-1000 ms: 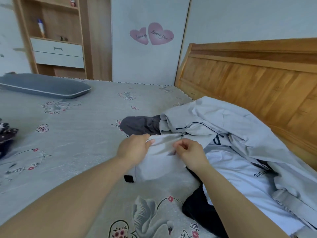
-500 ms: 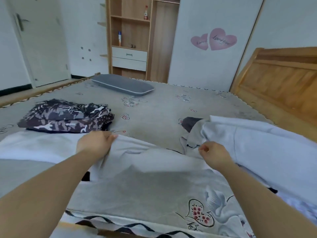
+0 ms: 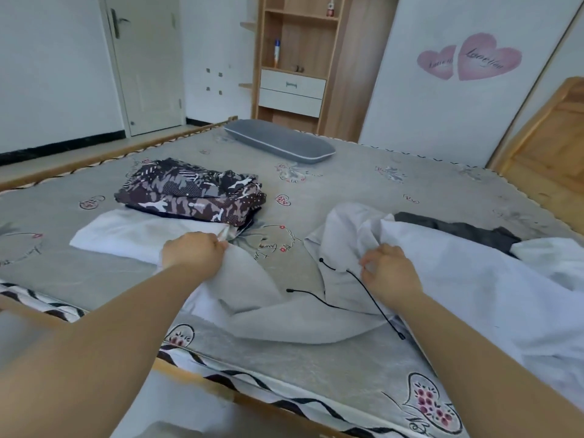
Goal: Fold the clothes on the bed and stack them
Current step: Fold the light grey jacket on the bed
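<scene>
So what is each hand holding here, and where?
Both grip the light grey drawstring garment: left hand at its left edge, right hand near the drawstring opening.

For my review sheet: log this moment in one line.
left hand grips grey garment | right hand grips same garment | folded camo stack behind

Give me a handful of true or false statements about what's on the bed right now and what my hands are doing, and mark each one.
1. The left hand grips the grey garment. True.
2. The camo pile sits on the pillow. False: it lies on the bed, apart from the pillow.
3. Black drawstrings trail from the garment. True.
4. The right hand is off the fabric. False: it pinches the garment.
5. The pillow is red. False: grey.
</scene>
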